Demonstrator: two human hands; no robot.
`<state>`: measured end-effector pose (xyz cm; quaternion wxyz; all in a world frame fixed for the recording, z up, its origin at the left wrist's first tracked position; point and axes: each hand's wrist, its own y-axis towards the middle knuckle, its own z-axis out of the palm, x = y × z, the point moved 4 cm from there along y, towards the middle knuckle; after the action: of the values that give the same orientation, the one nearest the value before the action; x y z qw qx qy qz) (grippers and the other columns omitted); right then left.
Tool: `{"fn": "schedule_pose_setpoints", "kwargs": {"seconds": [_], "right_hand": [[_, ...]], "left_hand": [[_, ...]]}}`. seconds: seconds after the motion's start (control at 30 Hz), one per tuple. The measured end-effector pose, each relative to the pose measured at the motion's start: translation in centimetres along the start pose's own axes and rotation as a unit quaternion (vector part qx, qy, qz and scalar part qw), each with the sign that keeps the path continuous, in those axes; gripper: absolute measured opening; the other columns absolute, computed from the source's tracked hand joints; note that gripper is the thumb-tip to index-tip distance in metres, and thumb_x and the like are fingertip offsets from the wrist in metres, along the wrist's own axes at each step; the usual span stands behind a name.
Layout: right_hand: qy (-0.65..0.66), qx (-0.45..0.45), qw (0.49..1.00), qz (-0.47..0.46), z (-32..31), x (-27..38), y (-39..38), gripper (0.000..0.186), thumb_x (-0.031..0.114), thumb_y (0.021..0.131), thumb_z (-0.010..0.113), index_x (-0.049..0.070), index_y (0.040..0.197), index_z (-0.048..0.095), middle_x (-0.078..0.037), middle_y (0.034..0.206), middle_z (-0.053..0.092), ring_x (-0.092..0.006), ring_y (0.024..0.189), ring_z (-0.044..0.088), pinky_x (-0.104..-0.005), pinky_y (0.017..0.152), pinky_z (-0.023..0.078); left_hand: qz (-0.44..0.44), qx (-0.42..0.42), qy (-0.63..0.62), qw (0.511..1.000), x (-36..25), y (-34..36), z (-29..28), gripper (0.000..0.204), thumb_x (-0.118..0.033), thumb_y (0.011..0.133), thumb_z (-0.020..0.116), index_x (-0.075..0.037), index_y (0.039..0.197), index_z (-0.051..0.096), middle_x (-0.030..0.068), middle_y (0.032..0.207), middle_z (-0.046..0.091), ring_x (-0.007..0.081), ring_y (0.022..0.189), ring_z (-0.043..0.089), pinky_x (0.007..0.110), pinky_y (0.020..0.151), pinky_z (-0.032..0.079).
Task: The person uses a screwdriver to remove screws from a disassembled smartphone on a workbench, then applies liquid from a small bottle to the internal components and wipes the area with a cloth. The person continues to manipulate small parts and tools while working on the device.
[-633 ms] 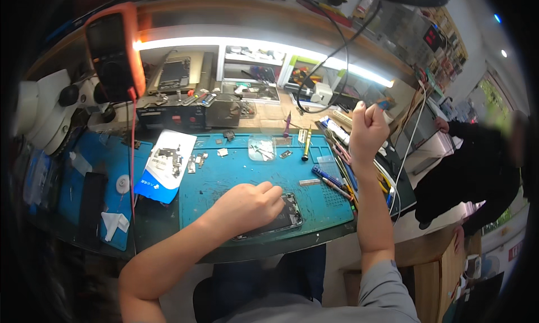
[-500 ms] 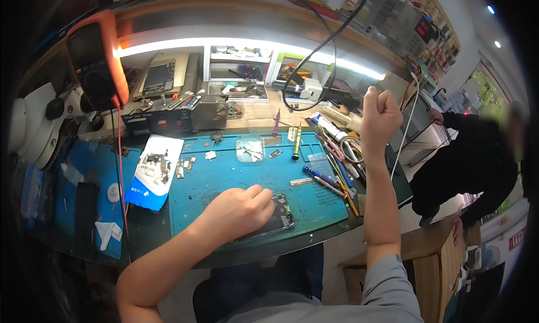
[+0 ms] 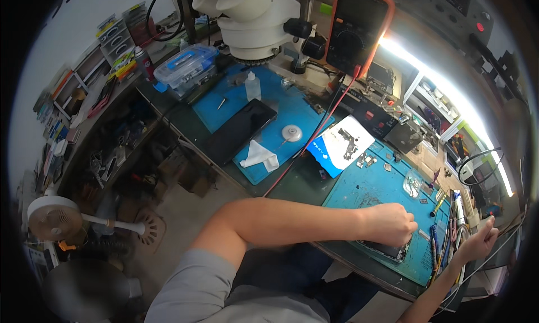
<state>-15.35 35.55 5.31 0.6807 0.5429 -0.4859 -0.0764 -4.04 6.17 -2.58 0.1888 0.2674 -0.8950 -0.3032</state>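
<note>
My left hand (image 3: 389, 226) is closed, its curled fingers over an opened phone (image 3: 382, 251) on the blue work mat (image 3: 350, 193); what it grips, if anything, is hidden. My right hand (image 3: 479, 240) is raised at the right, beside a row of pens and tools (image 3: 442, 244), fingers curled closed; I cannot make out what is in it. A clear small tray of parts (image 3: 411, 186) lies above the phone, and a white and blue packet (image 3: 339, 144) with a dark circuit part lies at its upper left.
A microscope (image 3: 255, 25) and orange multimeter (image 3: 357, 28) stand at the back. A dark phone (image 3: 238, 132), white cloth (image 3: 259, 157) and dropper bottle (image 3: 252, 87) lie or stand on a second mat. A white fan (image 3: 56, 219) is lower left; cables cross the bench.
The view has swung sharply to the left, bringing the shelves and fan in and taking the other person out. My left hand stays closed at the phone; my right hand stays raised and curled.
</note>
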Motion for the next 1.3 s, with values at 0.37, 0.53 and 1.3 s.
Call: {"fn": "schedule_pose_setpoints", "kwargs": {"seconds": [0.37,0.53,1.3], "right_hand": [[-0.014,0.012,1.000,-0.023,-0.8,-0.1,0.4,0.059,0.024,0.112,0.071,0.011,0.072,0.030,0.008,0.072,0.026,-0.0056,0.065,0.026,-0.0298,0.057,0.025],[0.086,0.036,0.991,-0.091,0.1,0.3,-0.3,0.050,0.010,0.108,0.074,0.011,0.068,0.044,0.010,0.072,0.029,-0.0029,0.066,0.028,-0.0281,0.058,0.025],[0.373,0.554,0.744,-0.028,3.3,10.3,-9.8,0.071,0.035,0.099,0.085,0.005,0.158,0.056,-0.015,0.138,0.069,-0.0252,0.124,0.070,-0.0405,0.105,0.059]], "left_hand": [[-0.577,-0.330,-0.081,0.742,9.9,-16.8,-20.4,0.032,-0.019,0.101,0.080,-0.004,0.128,0.069,0.0069,0.110,0.073,0.0197,0.098,0.072,0.035,0.086,0.059],[-0.642,-0.185,0.122,0.734,18.9,-30.2,-25.1,0.079,-0.035,0.095,0.087,0.009,0.152,0.054,0.0258,0.149,0.064,0.0336,0.139,0.063,0.043,0.112,0.053],[-0.251,-0.042,-0.205,0.945,1.1,2.8,-8.3,0.069,-0.014,0.080,0.098,-0.003,0.140,0.067,0.0143,0.126,0.076,0.0267,0.108,0.075,0.038,0.091,0.062]]}}
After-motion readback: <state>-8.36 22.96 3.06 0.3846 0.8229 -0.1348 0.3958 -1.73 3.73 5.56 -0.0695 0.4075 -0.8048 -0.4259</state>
